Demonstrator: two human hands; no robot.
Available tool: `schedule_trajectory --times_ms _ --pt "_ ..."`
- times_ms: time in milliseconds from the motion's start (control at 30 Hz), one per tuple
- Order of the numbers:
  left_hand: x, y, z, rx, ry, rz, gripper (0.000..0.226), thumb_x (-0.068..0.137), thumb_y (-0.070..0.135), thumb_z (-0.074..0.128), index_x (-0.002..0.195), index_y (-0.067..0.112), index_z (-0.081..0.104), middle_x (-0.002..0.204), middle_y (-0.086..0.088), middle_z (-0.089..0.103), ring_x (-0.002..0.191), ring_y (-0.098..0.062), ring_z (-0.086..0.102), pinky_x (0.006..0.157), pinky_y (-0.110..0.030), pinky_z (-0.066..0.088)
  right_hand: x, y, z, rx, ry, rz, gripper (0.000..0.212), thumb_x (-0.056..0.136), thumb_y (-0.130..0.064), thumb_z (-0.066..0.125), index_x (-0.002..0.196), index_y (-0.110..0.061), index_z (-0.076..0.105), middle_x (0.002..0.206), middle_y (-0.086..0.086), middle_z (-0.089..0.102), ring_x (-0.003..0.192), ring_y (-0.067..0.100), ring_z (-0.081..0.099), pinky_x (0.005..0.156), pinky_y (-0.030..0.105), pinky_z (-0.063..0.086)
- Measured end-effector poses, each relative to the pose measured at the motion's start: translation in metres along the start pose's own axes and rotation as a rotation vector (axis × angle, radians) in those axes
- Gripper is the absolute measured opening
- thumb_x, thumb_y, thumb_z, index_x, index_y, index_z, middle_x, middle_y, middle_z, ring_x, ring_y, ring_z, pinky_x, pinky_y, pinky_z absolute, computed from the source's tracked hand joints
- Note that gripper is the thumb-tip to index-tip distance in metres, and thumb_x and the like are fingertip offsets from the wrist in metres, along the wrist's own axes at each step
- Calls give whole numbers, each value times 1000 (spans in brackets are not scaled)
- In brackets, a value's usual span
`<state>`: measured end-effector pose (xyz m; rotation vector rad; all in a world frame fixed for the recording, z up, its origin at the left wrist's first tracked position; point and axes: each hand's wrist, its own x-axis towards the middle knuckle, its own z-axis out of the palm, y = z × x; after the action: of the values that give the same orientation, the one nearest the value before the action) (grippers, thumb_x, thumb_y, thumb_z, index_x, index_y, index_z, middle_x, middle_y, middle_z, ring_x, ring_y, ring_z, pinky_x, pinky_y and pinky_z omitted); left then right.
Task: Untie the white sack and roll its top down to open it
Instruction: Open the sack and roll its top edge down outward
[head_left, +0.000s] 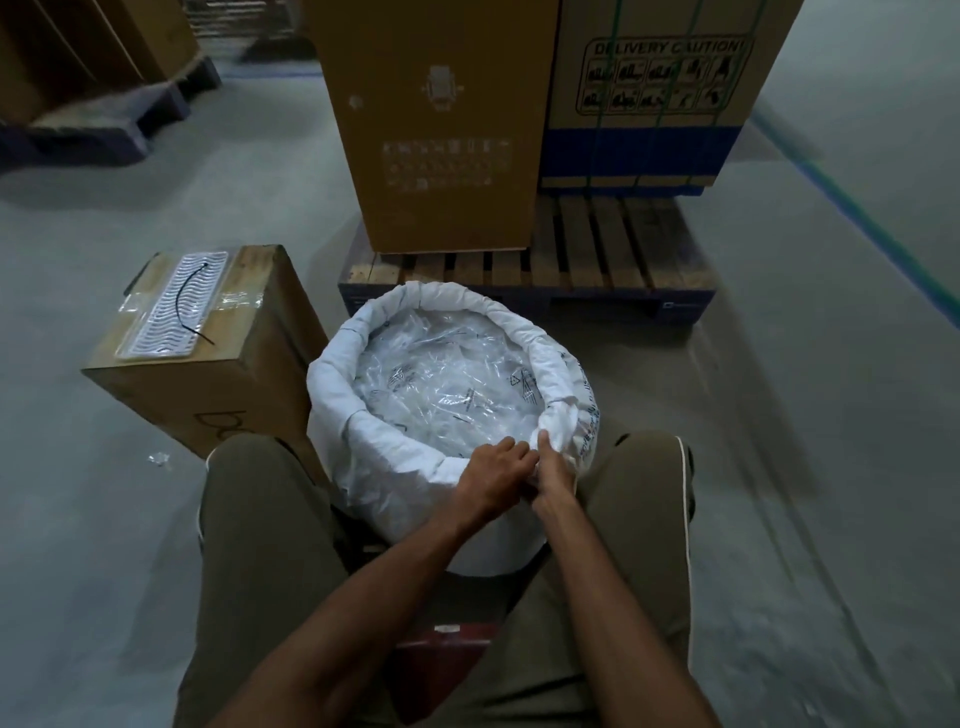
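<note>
The fingers of the right hand (553, 467) are curled tight and pinch a fold of the rolled rim (558, 423) at the near right side of the white sack (395, 483); the thumb points up along the fold; the left hand (496, 467) sits right beside it, touching it, with its fingers bent over the same edge, though I cannot tell how much cloth it really holds; both hands meet just right of the middle of the frame, low on the sack's mouth; the rim runs away from the fingers in a ring, up the right side, across the far side and back down the left; the roll looks fat and even there, but at the hands it is bunched and loose, so I think this spot is the last bit to tuck down; both hands are right on it, the right one gripping the loose part; the sack is already open and stands between the person's knees (249, 483); a clear plastic liner (447, 384) with shiny wrapped things shows inside; to the left of the sack stands a brown cardboard box (208, 384) with a white ridged pad (174, 306) on top; behind the sack, in the upper middle, is a wooden pallet (597, 249) with tall boxes (436, 119) on it.
</note>
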<state>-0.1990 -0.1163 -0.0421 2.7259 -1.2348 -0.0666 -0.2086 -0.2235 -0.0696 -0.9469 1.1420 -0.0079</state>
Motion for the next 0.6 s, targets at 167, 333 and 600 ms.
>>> schedule_trajectory --times_ms 167,333,600 --pt "-24 -24 -4 -259 28 -32 50 66 36 71 111 19 58 101 -4 59 93 -28 57 74 -38 50 45 21 -2 -9 30 25 57 96 -45 67 129 1 58 113 18 67 97 37 70 84 54 61" --pt "-49 -57 -20 -210 -91 -174 65 63 45 69 124 25 55 109 -3 65 98 -28 62 81 -37 50 49 25 -5 93 -62 129 69 97 -55 59 138 -1 51 126 24 65 109 42 68 84 57 59" --pt "-73 -43 10 87 216 94 31 60 -2 72 77 19 55 73 -1 56 66 -25 55 52 -30 35 -41 14 -12 -653 77 -588 75 80 -30 82 136 -18 35 145 12 36 130 30 43 107 43 41"
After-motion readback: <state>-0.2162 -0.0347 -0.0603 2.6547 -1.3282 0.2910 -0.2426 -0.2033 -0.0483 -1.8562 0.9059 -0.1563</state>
